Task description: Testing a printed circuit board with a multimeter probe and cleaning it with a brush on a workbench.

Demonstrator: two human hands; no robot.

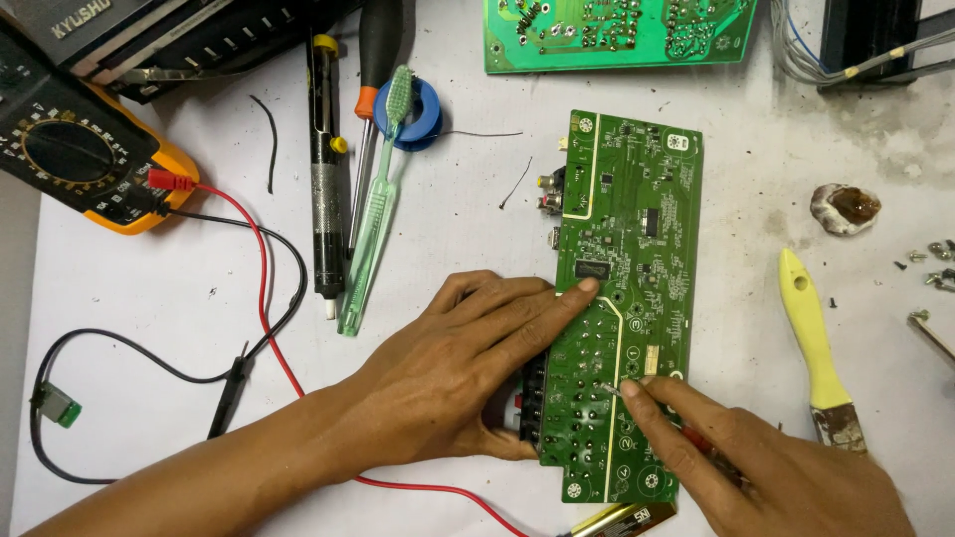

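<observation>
Desk (pixel 149 398), white and speckled with debris, carries everything here. Largest on it is the green circuit board (pixel 627 298), lying flat with its long axis running away from the person, solder side up, directly under both hands. The left hand (pixel 468 368) comes in from the board's left edge, fingers spread flat, the forefinger tip pressing the board near a black chip while the palm covers the black connectors along that edge. The right hand (pixel 766 467) reaches from the lower right, fingers pressed together, pinching a thin red-handled probe (pixel 609 390) whose metal tip touches the board's lower half; this hand is the nearer to that spot. A second green board (pixel 617 35) lies at the top edge. To the left sit a yellow multimeter (pixel 85 159), a desoldering pump (pixel 323 169), a green toothbrush (pixel 376 199) and a blue solder reel (pixel 423 114). A yellow-handled brush (pixel 816 343) lies to the right. No containers show.
</observation>
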